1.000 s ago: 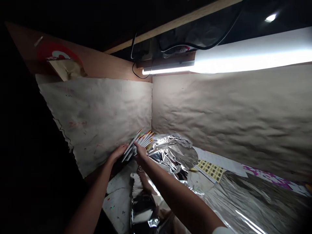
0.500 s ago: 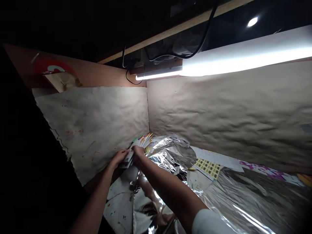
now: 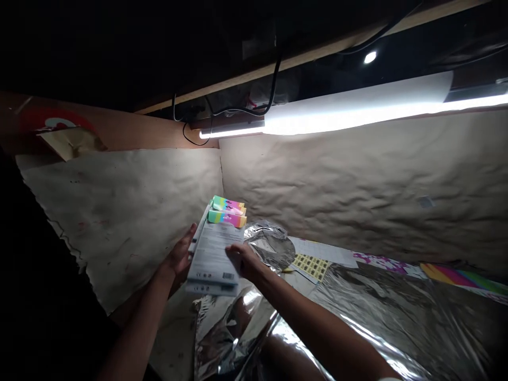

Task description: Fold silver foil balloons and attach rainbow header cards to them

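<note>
A stack of flat card packages [image 3: 216,251] is held up in front of me, its uppermost white face carrying printed text and a barcode. Rainbow-coloured hanging tabs stick up at the far end. My right hand [image 3: 244,258] is closed on the right edge, thumb lying over the top face. At the left edge, my left hand [image 3: 181,254] has its fingers stretched out alongside the stack; whether they touch it I cannot tell. The underside of the stack is hidden.
Crumpled silvery plastic film [image 3: 381,312] covers much of the work surface. Behind it lie a yellow sticker sheet [image 3: 312,267] and a rainbow-striped card [image 3: 464,278]. Paper-covered walls [image 3: 357,185] meet in the corner, beneath a bright tube light [image 3: 341,119].
The packages have been lifted out of the corner towards me, and their printed face and tabs now show. My left hand's fingers have straightened. The view has turned right.
</note>
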Tool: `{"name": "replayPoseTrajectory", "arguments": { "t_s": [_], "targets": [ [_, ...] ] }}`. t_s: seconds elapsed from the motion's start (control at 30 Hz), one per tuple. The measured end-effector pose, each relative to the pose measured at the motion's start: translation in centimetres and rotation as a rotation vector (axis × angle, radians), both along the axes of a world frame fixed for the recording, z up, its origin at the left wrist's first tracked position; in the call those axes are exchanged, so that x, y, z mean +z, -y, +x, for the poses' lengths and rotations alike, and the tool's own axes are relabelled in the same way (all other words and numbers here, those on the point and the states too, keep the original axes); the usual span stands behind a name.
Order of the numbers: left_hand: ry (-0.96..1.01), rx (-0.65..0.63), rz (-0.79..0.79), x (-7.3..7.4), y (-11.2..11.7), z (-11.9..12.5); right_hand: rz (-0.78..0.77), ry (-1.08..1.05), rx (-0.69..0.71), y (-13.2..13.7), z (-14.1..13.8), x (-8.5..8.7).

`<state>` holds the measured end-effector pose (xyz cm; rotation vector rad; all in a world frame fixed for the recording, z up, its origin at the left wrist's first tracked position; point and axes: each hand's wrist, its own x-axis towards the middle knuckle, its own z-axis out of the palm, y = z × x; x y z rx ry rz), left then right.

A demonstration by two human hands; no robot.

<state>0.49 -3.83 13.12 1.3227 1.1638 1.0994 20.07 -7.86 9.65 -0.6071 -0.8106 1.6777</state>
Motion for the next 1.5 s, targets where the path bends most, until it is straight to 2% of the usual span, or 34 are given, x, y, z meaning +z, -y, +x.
{"name": "replayPoseTrajectory", "arguments": {
  "t_s": [0.07, 0.17, 0.23, 0.3, 0.4, 0.47, 0.6, 0.67, 0.77, 0.83, 0.87, 0.9, 1.0, 1.1, 1.2, 1.27, 1.37, 1.5],
  "targets": [
    [0.077, -0.136, -0.109, -0.6, 2.0, 3.4, 0.008, 0.01, 0.063, 4.1, 4.7, -0.3],
    [0.219, -0.333, -0.289, -3.6, 5.5, 9.5, -0.04, 0.101, 0.143, 10.8, 12.1, -1.4],
    [0.289, -0.424, -0.394, -6.3, 7.7, 13.1, -0.07, 0.197, 0.057, 15.0, 16.5, -2.6],
    [0.313, -0.479, -0.506, -8.5, 9.4, 15.7, -0.137, 0.31, -0.095, 18.4, 20.2, -4.1],
    [0.285, -0.494, -0.586, -10.2, 10.6, 17.4, -0.232, 0.445, -0.366, 21.8, 24.8, -6.4],
    [0.265, -0.515, -0.56, -10.3, 10.6, 17.4, -0.266, 0.458, -0.502, 23.4, 27.3, -7.4],
    [0.103, -0.519, -0.421, -9.7, 9.5, 15.7, -0.39, 0.405, -0.631, 25.3, 31.5, -8.0],
    [-0.058, -0.457, -0.272, -9.8, 8.5, 14.6, -0.419, 0.418, -0.677, 25.9, 33.0, -7.9],
    [-0.426, -0.204, 0.086, -10.3, 7.6, 13.6, -0.411, 0.449, -0.717, 26.4, 34.1, -7.7],
    [-0.613, -0.079, 0.342, -10.5, 8.1, 13.9, -0.416, 0.436, -0.727, 26.7, 34.3, -7.5],
    [-0.644, -0.105, 0.433, -10.5, 8.9, 14.4, -0.422, 0.417, -0.728, 26.9, 34.4, -7.3],
    [-0.635, -0.187, 0.484, -10.5, 10.0, 15.2, -0.432, 0.394, -0.726, 27.1, 34.4, -7.2],
    [-0.51, -0.592, 0.441, -10.1, 14.1, 19.0, -0.434, 0.354, -0.734, 28.1, 34.7, -6.4],
    [-0.528, -0.869, 0.504, -10.1, 17.2, 24.2, -0.385, 0.42, -0.797, 29.6, 35.6, -5.6],
    [-0.677, -1.006, 0.638, -10.8, 18.2, 29.5, -0.385, 0.578, -0.888, 32.0, 36.4, -5.2],
    [-0.79, -1.074, 0.692, -11.6, 18.6, 32.0, -0.406, 0.676, -0.941, 34.0, 36.5, -5.2],
    [-0.874, -1.133, 0.736, -13.0, 19.6, 33.3, -0.414, 0.742, -0.966, 37.3, 36.9, -5.6],
    [-0.818, -1.152, 0.758, -14.4, 21.0, 30.9, -0.457, 0.733, -1.028, 41.7, 40.3, -6.5]
  ]
}}
